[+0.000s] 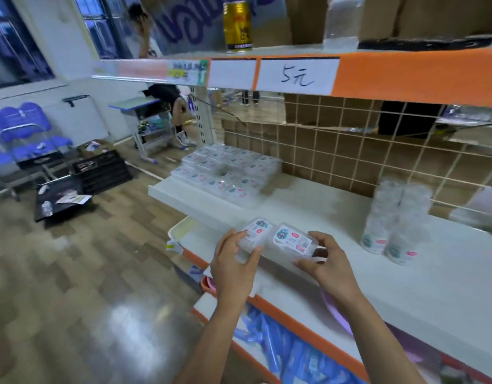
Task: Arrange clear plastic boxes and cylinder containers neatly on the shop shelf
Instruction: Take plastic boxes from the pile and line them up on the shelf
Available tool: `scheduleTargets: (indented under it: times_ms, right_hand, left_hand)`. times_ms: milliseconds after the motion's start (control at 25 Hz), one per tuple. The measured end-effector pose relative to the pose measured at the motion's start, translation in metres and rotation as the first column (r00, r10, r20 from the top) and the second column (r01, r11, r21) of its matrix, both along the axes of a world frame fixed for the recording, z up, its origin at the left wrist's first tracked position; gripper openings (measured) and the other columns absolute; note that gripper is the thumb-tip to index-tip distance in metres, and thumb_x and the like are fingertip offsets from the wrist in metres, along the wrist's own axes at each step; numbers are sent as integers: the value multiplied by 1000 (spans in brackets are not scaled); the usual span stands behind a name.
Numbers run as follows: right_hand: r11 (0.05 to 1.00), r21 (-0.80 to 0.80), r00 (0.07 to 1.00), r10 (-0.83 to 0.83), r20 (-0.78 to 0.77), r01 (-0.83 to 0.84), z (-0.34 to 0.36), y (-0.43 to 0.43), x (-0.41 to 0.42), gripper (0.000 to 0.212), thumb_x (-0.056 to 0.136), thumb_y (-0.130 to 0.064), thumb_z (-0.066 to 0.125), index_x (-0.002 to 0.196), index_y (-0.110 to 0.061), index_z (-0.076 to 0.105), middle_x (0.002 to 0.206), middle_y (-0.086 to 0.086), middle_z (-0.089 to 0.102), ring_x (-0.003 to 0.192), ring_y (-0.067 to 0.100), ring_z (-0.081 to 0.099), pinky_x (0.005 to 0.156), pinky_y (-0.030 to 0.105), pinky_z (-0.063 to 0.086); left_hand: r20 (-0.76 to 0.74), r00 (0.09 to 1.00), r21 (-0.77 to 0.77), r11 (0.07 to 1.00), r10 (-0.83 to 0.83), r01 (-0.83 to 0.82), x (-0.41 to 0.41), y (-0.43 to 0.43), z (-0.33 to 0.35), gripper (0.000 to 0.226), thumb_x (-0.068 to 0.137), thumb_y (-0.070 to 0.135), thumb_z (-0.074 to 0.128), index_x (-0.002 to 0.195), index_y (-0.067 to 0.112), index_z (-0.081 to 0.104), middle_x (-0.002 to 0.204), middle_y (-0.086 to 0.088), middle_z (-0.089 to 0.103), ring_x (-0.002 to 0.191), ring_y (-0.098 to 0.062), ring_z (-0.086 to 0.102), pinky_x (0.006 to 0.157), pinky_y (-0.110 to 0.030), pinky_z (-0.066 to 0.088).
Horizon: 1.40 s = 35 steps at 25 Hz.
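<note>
My left hand (233,261) grips a clear plastic box (255,230) with a white label, held over the front edge of the white shelf (405,275). Beside it, my right hand (325,261) grips a second clear labelled box (293,239). The two boxes nearly touch. A stacked block of the same clear boxes (228,173) lies at the shelf's left end. Two stacks of clear cylinder containers (397,220) stand upright to the right, near the wire back grid.
The orange-edged upper shelf (405,76) with a "5元" price label hangs overhead and carries a gold can (237,26). A lower shelf holds blue packets (281,347) and a purple plate (336,314). Black crates (101,170), blue chairs and a person stand on the floor to the left.
</note>
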State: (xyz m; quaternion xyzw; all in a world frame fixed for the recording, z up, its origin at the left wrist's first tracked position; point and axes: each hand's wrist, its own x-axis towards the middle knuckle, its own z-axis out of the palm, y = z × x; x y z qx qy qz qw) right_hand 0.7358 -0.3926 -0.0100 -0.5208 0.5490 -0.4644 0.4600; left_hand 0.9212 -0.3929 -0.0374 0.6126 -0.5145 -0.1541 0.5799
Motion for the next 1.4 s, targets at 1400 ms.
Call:
scheduleTargets:
  times_ms: [1400]
  right_hand:
    - [975, -72, 740, -206, -640, 209, 1, -277, 227, 51, 86, -24, 62, 133, -13, 45, 134, 7, 47, 125, 25, 38, 104, 32, 30]
  left_hand:
    - [1, 975, -73, 972, -224, 224, 191, -297, 27, 37, 72, 41, 64, 107, 30, 65, 128, 7, 55, 117, -1, 51, 94, -33, 48]
